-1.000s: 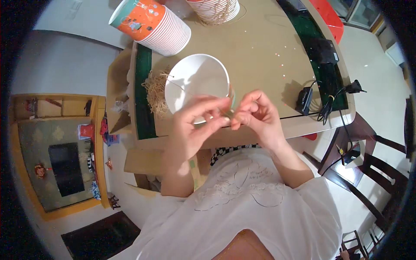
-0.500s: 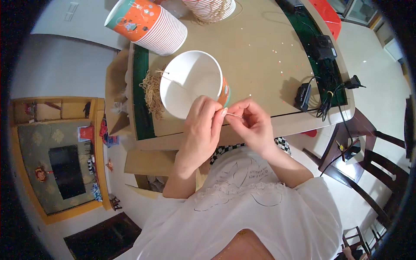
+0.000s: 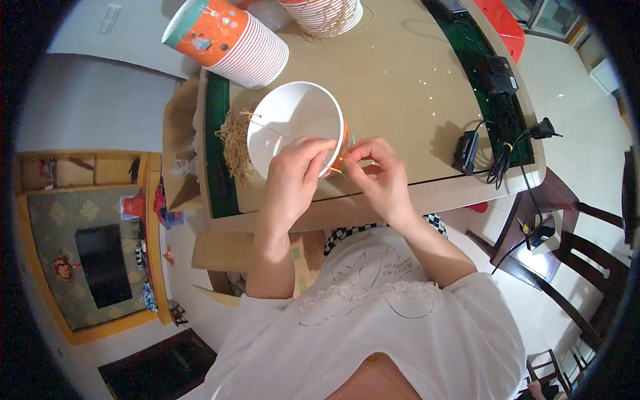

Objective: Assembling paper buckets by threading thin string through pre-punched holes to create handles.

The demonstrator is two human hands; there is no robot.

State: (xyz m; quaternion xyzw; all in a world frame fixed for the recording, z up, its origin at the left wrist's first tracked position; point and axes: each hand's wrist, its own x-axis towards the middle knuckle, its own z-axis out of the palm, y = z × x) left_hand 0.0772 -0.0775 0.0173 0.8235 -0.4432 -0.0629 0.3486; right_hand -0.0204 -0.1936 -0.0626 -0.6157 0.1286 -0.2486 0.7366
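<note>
A large white paper bucket (image 3: 287, 100) with an orange and teal printed outside lies tilted on the table, its mouth facing me. A thin tan cord (image 3: 268, 129) hangs over its far-left rim and runs down inside. My left hand (image 3: 293, 175) reaches over the bucket's near rim, fingers closed at the right wall; its fingertips are partly hidden. Just outside that wall, my right hand (image 3: 381, 179) is closed in a pinch near the short cord end. A heap of tan cords (image 3: 235, 143) lies against the bucket's left side.
A stack of nested paper buckets (image 3: 250, 50) leans at the far left, with another cord-draped stack (image 3: 327, 17) at the back. Black power adapters (image 3: 467, 150) and cables lie on the right. Small white bits dot the table (image 3: 393, 113). A wooden chair (image 3: 587, 260) stands at right.
My left hand has moved left and over the bucket's rim, away from the right hand. The right hand has shifted slightly left and up, toward the bucket's outer wall.
</note>
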